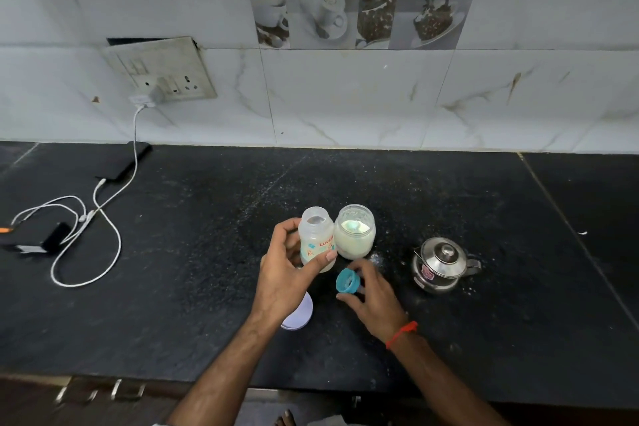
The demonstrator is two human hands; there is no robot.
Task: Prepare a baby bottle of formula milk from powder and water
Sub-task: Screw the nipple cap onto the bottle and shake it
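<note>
Black speckled tabletop under a marble-tiled wall is what we're working on, with powder grains scattered across it. Far left, a white charging cable loops from the wall socket to dark devices, well apart from the work.

Next down in size: a steel kettle with its lid on sits right of centre. An open jar of formula powder stands upright, touching or just beside the baby bottle, which has no top on and, we think, some liquid inside, though the view is too soft to be sure. A white lid lies flat near the front edge, partly under the left forearm.

Our left hand wraps the bottle, thumb across its printed front. Our right hand pinches the teal collar in its fingertips, held tilted just below the bottle.

Risks from here:
- Collar goes on at a tilt and cross-threads, so the bottle leaks when shaken.
- Bottle bumps the jar right next to it; an open jar tips and dumps powder.
- Grains on the tabletop or bottle rim get into the threads and spoil the seal.
- Loose one-handed hold lets the bottle twist while screwing, sloshing out the contents.
- Forearm sweeps the white lid off the front edge.
</note>
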